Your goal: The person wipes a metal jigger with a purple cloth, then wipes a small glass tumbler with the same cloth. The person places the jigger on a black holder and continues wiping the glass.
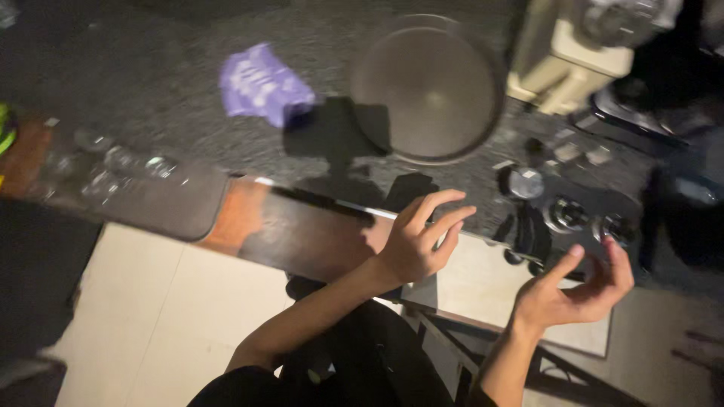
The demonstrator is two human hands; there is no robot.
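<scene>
Head view: left hand (pixel 418 241) and right hand (pixel 577 290), both empty, hover past the table (pixel 302 234) edge.

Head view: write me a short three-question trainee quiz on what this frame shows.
1. True or false: the left hand grips the purple packet.
2. Which thing lies nearest the right hand?
A. the round dark pan
B. the small round black and silver parts
C. the purple packet
3. Fill in: both hands have their fingers ____ and hold nothing.

Key:
1. False; the packet lies apart on the dark counter, far from either hand.
2. B
3. open
</scene>
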